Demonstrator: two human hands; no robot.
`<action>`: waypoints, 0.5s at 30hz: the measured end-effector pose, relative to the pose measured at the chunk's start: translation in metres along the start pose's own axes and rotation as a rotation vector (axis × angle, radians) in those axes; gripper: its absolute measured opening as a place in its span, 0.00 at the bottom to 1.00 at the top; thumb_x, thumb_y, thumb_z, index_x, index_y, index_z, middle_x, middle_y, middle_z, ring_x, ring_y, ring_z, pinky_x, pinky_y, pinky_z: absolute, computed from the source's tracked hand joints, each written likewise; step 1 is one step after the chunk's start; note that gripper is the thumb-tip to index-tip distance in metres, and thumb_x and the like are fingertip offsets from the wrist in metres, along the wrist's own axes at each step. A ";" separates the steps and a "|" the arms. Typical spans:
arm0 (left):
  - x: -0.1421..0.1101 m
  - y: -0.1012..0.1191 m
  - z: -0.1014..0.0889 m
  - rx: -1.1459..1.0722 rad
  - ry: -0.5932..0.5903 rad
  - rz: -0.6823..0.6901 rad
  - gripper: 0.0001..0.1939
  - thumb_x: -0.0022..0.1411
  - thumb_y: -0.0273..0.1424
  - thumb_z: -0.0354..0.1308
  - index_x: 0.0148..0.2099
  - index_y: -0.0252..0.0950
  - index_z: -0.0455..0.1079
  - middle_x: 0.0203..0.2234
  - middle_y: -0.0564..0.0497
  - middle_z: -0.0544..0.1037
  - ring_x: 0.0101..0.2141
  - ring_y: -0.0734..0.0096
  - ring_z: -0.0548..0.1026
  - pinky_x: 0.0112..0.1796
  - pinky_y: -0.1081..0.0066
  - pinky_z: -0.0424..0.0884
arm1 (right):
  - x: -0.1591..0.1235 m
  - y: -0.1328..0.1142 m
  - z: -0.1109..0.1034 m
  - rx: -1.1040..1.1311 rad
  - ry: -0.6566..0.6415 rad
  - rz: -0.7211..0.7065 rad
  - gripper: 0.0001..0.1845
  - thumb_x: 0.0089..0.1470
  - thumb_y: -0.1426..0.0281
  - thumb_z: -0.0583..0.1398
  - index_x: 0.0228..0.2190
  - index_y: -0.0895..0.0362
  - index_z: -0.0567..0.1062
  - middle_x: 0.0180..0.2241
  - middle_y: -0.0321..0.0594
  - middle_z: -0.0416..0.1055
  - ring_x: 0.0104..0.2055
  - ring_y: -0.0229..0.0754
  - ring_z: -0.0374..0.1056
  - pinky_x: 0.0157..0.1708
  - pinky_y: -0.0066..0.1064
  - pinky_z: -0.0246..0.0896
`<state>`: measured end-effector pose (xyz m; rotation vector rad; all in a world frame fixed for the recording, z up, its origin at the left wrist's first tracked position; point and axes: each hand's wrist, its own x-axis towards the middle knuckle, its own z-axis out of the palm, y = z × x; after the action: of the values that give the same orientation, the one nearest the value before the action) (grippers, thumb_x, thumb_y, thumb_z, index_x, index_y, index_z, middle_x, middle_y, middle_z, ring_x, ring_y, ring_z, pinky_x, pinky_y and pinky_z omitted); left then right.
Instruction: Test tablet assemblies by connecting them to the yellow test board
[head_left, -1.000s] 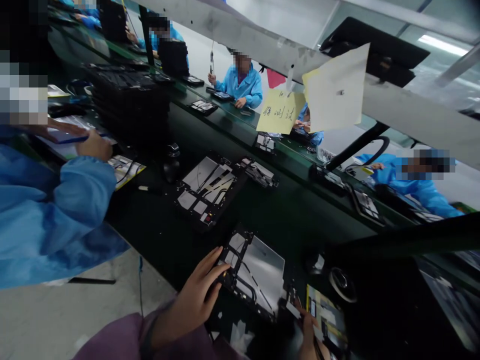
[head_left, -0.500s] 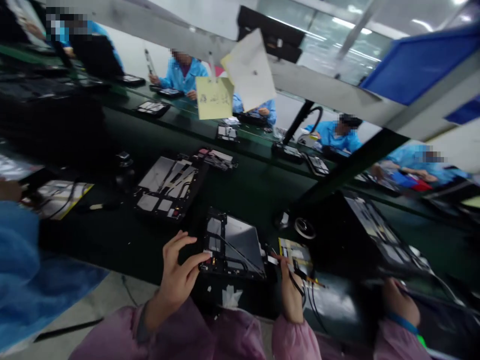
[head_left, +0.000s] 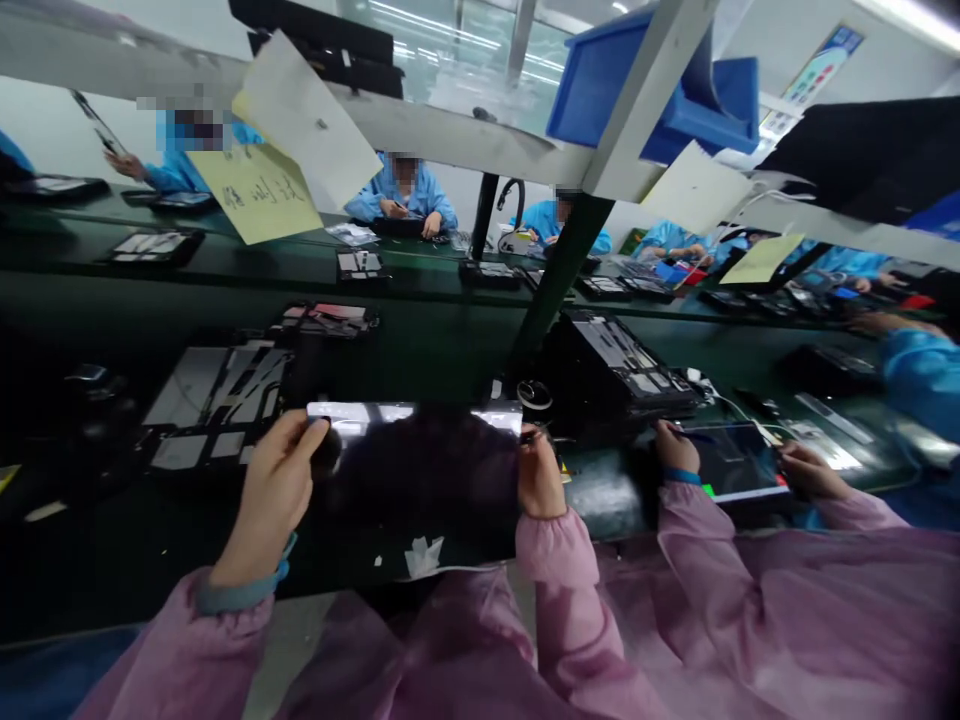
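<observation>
My left hand [head_left: 274, 485] grips the left edge of a tablet [head_left: 420, 470], thumb on its glossy dark front. The tablet is raised off the bench, its screen facing me and reflecting ceiling lights along the upper edge. At the opposite edge my right hand [head_left: 541, 472] has its fingers closed on the tablet. A small dark thing shows by the right fingertips, too unclear to name. Torn white paper scraps [head_left: 424, 556] lie on the bench below the tablet. The tablet's back is hidden from me.
An opened tablet stack [head_left: 217, 400] lies on the left, another stack [head_left: 622, 365] on the right. A white tape roll [head_left: 535, 394] lies behind my right hand. A co-worker's hands [head_left: 679, 452] hold another tablet at right. A dark post [head_left: 555, 275] rises behind.
Earlier the tablet lay on the bench with its inner parts showing. Now it is lifted and turned screen toward me, with both hands on its edges. The view has swung right.
</observation>
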<state>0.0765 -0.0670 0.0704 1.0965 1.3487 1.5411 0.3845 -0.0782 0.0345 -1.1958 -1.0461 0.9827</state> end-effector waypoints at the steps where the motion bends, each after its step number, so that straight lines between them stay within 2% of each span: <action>1: 0.002 -0.012 0.000 -0.040 -0.001 -0.098 0.14 0.52 0.41 0.65 0.35 0.36 0.70 0.27 0.55 0.72 0.32 0.74 0.71 0.35 0.77 0.69 | 0.001 0.007 0.002 0.067 0.023 0.043 0.30 0.54 0.43 0.52 0.41 0.54 0.74 0.38 0.43 0.77 0.40 0.46 0.74 0.40 0.36 0.68; 4: 0.006 -0.047 0.002 -0.022 0.069 -0.343 0.13 0.50 0.38 0.65 0.34 0.35 0.71 0.28 0.53 0.73 0.35 0.71 0.73 0.38 0.76 0.71 | 0.004 0.030 0.009 -0.027 0.110 0.106 0.26 0.50 0.47 0.58 0.37 0.57 0.76 0.31 0.41 0.77 0.34 0.44 0.73 0.34 0.33 0.68; 7: 0.005 -0.074 0.002 0.043 0.100 -0.412 0.17 0.54 0.34 0.59 0.47 0.35 0.71 0.41 0.45 0.77 0.47 0.63 0.74 0.50 0.67 0.69 | 0.006 0.047 0.017 -0.215 0.179 0.073 0.21 0.49 0.52 0.61 0.33 0.58 0.78 0.30 0.43 0.77 0.33 0.45 0.72 0.37 0.34 0.67; 9: 0.003 -0.082 0.000 0.167 0.037 -0.341 0.24 0.58 0.34 0.55 0.57 0.36 0.66 0.54 0.41 0.72 0.56 0.59 0.68 0.57 0.61 0.62 | 0.005 0.052 0.021 -0.320 0.159 0.013 0.15 0.51 0.59 0.60 0.33 0.57 0.78 0.34 0.45 0.78 0.38 0.47 0.72 0.42 0.36 0.65; 11: -0.002 -0.083 -0.005 0.377 -0.045 -0.203 0.28 0.62 0.37 0.52 0.64 0.37 0.59 0.62 0.42 0.63 0.62 0.58 0.60 0.62 0.57 0.54 | 0.003 0.054 0.023 -0.473 0.111 -0.097 0.14 0.55 0.64 0.56 0.37 0.57 0.78 0.39 0.46 0.77 0.42 0.47 0.72 0.45 0.37 0.64; 13: -0.010 -0.081 -0.012 0.573 -0.104 -0.085 0.31 0.63 0.43 0.50 0.66 0.39 0.55 0.65 0.43 0.58 0.64 0.56 0.56 0.63 0.55 0.52 | 0.003 0.055 0.022 -0.614 0.055 -0.194 0.15 0.56 0.68 0.53 0.41 0.57 0.76 0.42 0.47 0.76 0.43 0.47 0.72 0.45 0.38 0.65; 15: -0.021 -0.081 -0.024 0.711 -0.180 -0.077 0.33 0.62 0.48 0.50 0.66 0.40 0.56 0.65 0.42 0.58 0.64 0.53 0.57 0.62 0.53 0.54 | 0.004 0.056 0.022 -0.680 0.035 -0.201 0.15 0.56 0.69 0.53 0.42 0.58 0.75 0.39 0.45 0.76 0.40 0.46 0.73 0.42 0.37 0.66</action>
<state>0.0622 -0.0851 -0.0134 1.5357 1.8397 0.8786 0.3620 -0.0633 -0.0196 -1.6016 -1.5020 0.4463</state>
